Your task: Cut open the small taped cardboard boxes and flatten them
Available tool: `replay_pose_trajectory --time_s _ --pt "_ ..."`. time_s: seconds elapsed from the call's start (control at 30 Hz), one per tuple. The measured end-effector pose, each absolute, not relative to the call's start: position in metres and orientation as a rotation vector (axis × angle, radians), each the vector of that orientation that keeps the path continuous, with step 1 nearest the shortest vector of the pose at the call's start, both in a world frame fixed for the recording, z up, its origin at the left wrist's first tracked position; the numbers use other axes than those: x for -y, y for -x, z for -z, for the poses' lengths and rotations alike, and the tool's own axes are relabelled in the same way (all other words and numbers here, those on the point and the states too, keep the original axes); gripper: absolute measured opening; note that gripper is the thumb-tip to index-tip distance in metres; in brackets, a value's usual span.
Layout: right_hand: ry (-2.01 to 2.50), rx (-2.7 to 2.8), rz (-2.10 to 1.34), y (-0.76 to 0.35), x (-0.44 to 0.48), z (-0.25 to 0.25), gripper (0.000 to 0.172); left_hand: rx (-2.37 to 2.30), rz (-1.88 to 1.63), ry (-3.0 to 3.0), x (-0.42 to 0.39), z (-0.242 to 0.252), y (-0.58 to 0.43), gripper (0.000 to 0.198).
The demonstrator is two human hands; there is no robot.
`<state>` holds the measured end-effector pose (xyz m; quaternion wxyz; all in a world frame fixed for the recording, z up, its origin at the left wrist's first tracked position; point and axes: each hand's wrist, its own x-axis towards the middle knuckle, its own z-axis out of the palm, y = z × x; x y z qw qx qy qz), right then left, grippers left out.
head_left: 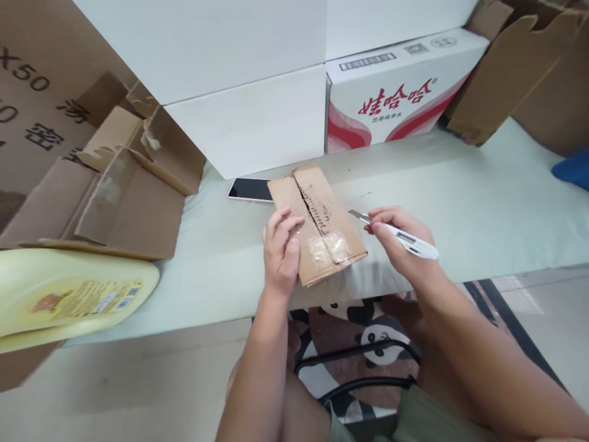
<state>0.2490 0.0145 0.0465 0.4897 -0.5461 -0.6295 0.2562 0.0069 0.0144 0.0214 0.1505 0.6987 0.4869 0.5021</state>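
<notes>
My left hand (pixel 280 255) lies curled over the left side of a small cardboard box (pixel 322 215), fingers bent across its top flap and the palm against its near left edge, holding it flat on the table. My right hand (pixel 398 242) is closed around a white utility knife (pixel 405 238), pinched between thumb and fingers. Its short blade is out and points left at the box's right edge; I cannot tell whether the tip touches the cardboard. The box sits between my two hands near the front edge of the pale green table (pixel 483 202). It is turned at an angle, its top seam is torn open along the middle and a strip of clear tape crosses the near end. Just behind its far left corner a phone (pixel 248 189) lies with its dark screen up, part of it hidden by the box. Behind the phone are stacked plain white boxes (pixel 248 123), and to their right a white carton with red lettering (pixel 396 92). Opened brown cartons (pixel 133 190) are piled at the left of the table, with a pale yellow bottle (pixel 69 294) lying on its side in front of them. Below the table edge, between my arms, a black chair frame (pixel 359 362) stands over a panda-print mat (pixel 375 334)
</notes>
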Motion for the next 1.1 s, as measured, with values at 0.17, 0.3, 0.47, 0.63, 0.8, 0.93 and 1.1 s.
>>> replay_pose_trajectory --time_s 0.17,0.3,0.47,0.63,0.8,0.93,1.1 --pt "1.428 1.672 -0.538 -0.248 -0.016 -0.043 0.014 -1.405 -1.447 -2.003 -0.015 -0.021 -0.008 0.038" --pt "1.581 1.658 -0.704 -0.246 -0.014 -0.043 0.025 -1.418 -1.424 -2.008 -0.014 -0.022 -0.007 0.04" --pt "1.539 1.735 -0.724 -0.245 -0.011 -0.044 0.029 -1.426 -1.426 -1.989 -0.014 -0.021 -0.007 0.039" --pt "1.535 1.842 -0.615 -0.245 -0.015 -0.037 0.025 -1.401 -1.437 -1.988 -0.014 -0.021 -0.007 0.037" --pt "1.659 1.996 -0.689 -0.246 -0.017 -0.03 0.034 -1.409 -1.422 -1.992 -0.014 -0.022 -0.007 0.037" --pt "1.685 2.213 -0.838 -0.248 -0.018 -0.026 0.044 -1.412 -1.427 -1.987 -0.014 -0.022 -0.007 0.037" --pt "1.695 2.318 -0.706 -0.249 -0.017 -0.019 0.046 -1.403 -1.42 -1.981 -0.015 -0.022 -0.007 0.037"
